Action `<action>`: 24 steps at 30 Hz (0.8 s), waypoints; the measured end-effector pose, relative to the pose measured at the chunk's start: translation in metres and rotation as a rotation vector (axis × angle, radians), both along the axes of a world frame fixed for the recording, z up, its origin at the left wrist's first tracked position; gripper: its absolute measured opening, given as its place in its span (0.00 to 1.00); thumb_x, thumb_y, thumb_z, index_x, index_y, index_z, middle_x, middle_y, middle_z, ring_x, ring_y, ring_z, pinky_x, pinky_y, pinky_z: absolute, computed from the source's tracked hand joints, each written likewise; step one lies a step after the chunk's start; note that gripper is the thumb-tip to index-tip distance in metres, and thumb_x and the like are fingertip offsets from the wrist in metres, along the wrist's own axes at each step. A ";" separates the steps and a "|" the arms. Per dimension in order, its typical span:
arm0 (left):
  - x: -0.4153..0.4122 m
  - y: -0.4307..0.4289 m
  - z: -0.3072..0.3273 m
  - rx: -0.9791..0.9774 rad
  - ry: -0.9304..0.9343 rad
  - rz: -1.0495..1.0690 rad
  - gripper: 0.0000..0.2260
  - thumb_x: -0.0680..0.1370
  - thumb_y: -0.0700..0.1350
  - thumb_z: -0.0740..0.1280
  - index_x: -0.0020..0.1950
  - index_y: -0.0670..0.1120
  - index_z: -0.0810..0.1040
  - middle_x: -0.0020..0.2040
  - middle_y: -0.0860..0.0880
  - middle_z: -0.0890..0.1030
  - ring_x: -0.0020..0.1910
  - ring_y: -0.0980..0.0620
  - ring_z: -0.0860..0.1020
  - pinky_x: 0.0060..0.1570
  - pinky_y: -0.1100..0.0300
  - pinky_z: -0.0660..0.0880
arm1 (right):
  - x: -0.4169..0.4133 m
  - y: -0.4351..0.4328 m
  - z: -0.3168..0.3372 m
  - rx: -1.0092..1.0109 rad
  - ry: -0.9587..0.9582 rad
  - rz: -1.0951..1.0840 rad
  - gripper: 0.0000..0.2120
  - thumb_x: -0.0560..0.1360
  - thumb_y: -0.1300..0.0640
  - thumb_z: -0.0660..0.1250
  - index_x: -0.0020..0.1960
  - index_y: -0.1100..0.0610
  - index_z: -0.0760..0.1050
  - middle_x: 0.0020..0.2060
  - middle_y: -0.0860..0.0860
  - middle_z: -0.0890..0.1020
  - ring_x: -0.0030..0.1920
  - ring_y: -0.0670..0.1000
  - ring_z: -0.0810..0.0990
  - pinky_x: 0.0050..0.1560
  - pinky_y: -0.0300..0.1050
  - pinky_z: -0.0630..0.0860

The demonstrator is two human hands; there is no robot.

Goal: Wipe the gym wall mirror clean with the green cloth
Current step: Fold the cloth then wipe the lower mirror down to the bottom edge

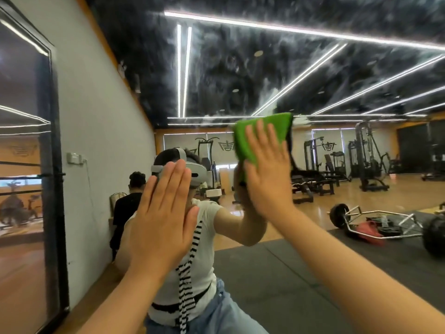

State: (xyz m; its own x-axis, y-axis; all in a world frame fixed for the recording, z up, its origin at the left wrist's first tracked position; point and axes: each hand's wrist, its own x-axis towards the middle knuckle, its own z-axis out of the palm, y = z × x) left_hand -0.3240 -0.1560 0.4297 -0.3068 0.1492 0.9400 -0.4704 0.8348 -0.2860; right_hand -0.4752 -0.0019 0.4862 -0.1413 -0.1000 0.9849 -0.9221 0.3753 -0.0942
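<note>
Right hand [267, 174] is pressing green cloth [262, 133] flat-palmed on wall mirror [313, 261], left hand [163, 213] bracing open beside; grip needs even pressure, overlapping strokes.

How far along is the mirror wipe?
Mid-job. In hand: the right hand presses the cloth flat on the mirror at about head height; the left hand is open, palm toward the glass with no grip on anything. Done: the lower glass reflects the gym floor cleanly. Left: cloudy white smears cover the upper mirror above the cloth, so most of the top looks unwiped.
</note>
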 end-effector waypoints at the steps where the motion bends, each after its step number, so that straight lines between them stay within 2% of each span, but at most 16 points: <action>1: 0.000 0.000 0.000 -0.006 0.001 0.002 0.29 0.84 0.52 0.51 0.81 0.40 0.56 0.82 0.43 0.55 0.81 0.45 0.53 0.80 0.48 0.48 | 0.001 -0.001 -0.011 0.095 0.105 0.037 0.28 0.80 0.50 0.48 0.80 0.49 0.53 0.79 0.45 0.51 0.80 0.46 0.44 0.79 0.50 0.39; 3: -0.001 0.000 0.000 -0.008 0.003 -0.002 0.29 0.83 0.53 0.51 0.81 0.40 0.55 0.82 0.43 0.54 0.81 0.46 0.53 0.79 0.48 0.48 | -0.023 0.026 -0.015 0.213 0.230 0.022 0.27 0.81 0.51 0.50 0.79 0.49 0.55 0.79 0.45 0.55 0.80 0.43 0.47 0.79 0.48 0.41; 4: -0.002 -0.001 -0.001 -0.006 0.007 -0.004 0.30 0.83 0.53 0.52 0.82 0.40 0.55 0.82 0.43 0.54 0.81 0.46 0.52 0.79 0.47 0.48 | -0.043 0.044 -0.009 0.194 0.202 -0.004 0.27 0.81 0.51 0.50 0.79 0.48 0.54 0.79 0.45 0.55 0.79 0.41 0.47 0.80 0.49 0.43; 7: -0.002 0.000 -0.001 -0.010 0.013 -0.009 0.31 0.82 0.54 0.52 0.81 0.39 0.55 0.82 0.43 0.54 0.81 0.45 0.53 0.79 0.47 0.48 | -0.078 0.089 0.017 -0.125 -0.186 0.013 0.29 0.79 0.50 0.48 0.80 0.48 0.52 0.80 0.46 0.54 0.79 0.41 0.47 0.80 0.57 0.48; 9: -0.002 0.000 0.000 -0.014 0.019 0.000 0.31 0.82 0.55 0.52 0.81 0.39 0.55 0.82 0.43 0.54 0.81 0.45 0.53 0.79 0.47 0.48 | -0.060 0.077 0.028 -0.208 -0.288 0.061 0.30 0.79 0.50 0.47 0.81 0.50 0.52 0.81 0.47 0.53 0.79 0.44 0.47 0.80 0.56 0.47; 12: -0.002 0.000 -0.001 -0.015 0.012 0.003 0.32 0.82 0.56 0.52 0.81 0.39 0.55 0.82 0.42 0.54 0.81 0.45 0.53 0.79 0.47 0.48 | -0.016 0.034 0.016 0.037 -0.045 0.110 0.26 0.81 0.50 0.48 0.79 0.47 0.52 0.79 0.42 0.51 0.79 0.43 0.44 0.80 0.49 0.40; 14: -0.002 0.000 -0.001 -0.019 0.007 0.009 0.33 0.82 0.56 0.52 0.81 0.39 0.55 0.82 0.42 0.54 0.81 0.45 0.52 0.79 0.47 0.48 | -0.020 0.036 0.008 0.180 0.110 0.087 0.26 0.82 0.50 0.49 0.79 0.46 0.52 0.78 0.41 0.51 0.79 0.40 0.44 0.79 0.46 0.39; 15: -0.002 0.000 0.000 -0.021 0.006 0.008 0.33 0.81 0.57 0.52 0.81 0.39 0.54 0.82 0.42 0.54 0.81 0.45 0.52 0.79 0.47 0.48 | -0.035 0.047 0.013 0.186 0.134 0.052 0.26 0.82 0.51 0.50 0.79 0.46 0.53 0.78 0.41 0.52 0.78 0.38 0.44 0.79 0.47 0.40; 16: -0.003 -0.001 -0.001 -0.021 0.008 0.008 0.33 0.81 0.57 0.52 0.81 0.39 0.54 0.82 0.43 0.54 0.81 0.45 0.52 0.79 0.47 0.48 | -0.052 0.059 0.022 0.142 0.094 0.021 0.27 0.81 0.52 0.51 0.79 0.46 0.53 0.79 0.42 0.53 0.78 0.38 0.45 0.80 0.51 0.42; 18: -0.003 -0.002 -0.001 -0.019 0.007 0.010 0.33 0.81 0.57 0.53 0.82 0.39 0.54 0.82 0.43 0.53 0.81 0.45 0.52 0.79 0.48 0.47 | -0.074 0.083 0.044 -0.075 -0.139 0.028 0.28 0.80 0.52 0.49 0.80 0.49 0.51 0.80 0.46 0.53 0.79 0.42 0.46 0.80 0.57 0.46; 20: -0.003 -0.001 -0.001 -0.016 0.004 0.015 0.34 0.81 0.57 0.53 0.82 0.39 0.54 0.82 0.43 0.53 0.81 0.46 0.52 0.80 0.48 0.46 | -0.063 0.074 0.059 -0.195 -0.320 -0.017 0.27 0.83 0.53 0.48 0.81 0.51 0.48 0.81 0.49 0.49 0.80 0.47 0.44 0.79 0.59 0.45; 22: -0.002 -0.001 -0.001 -0.018 -0.001 0.026 0.34 0.81 0.57 0.53 0.82 0.39 0.54 0.82 0.42 0.53 0.81 0.45 0.52 0.80 0.48 0.46 | -0.025 0.034 0.057 -0.084 -0.251 -0.077 0.27 0.84 0.53 0.48 0.81 0.50 0.45 0.81 0.47 0.45 0.80 0.48 0.41 0.79 0.56 0.38; 24: -0.001 0.001 -0.001 -0.019 -0.005 0.028 0.34 0.81 0.57 0.53 0.82 0.39 0.54 0.82 0.42 0.53 0.81 0.45 0.52 0.79 0.48 0.46 | 0.003 0.007 0.042 0.082 0.014 0.017 0.26 0.83 0.50 0.47 0.80 0.47 0.47 0.79 0.43 0.45 0.79 0.46 0.40 0.77 0.49 0.33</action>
State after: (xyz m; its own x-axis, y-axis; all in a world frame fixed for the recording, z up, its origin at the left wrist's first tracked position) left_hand -0.3254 -0.1554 0.4287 -0.3160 0.1585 0.9354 -0.4916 0.8159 -0.3043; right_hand -0.4725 0.0048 0.5285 -0.1251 -0.1823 0.9753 -0.9293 0.3659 -0.0508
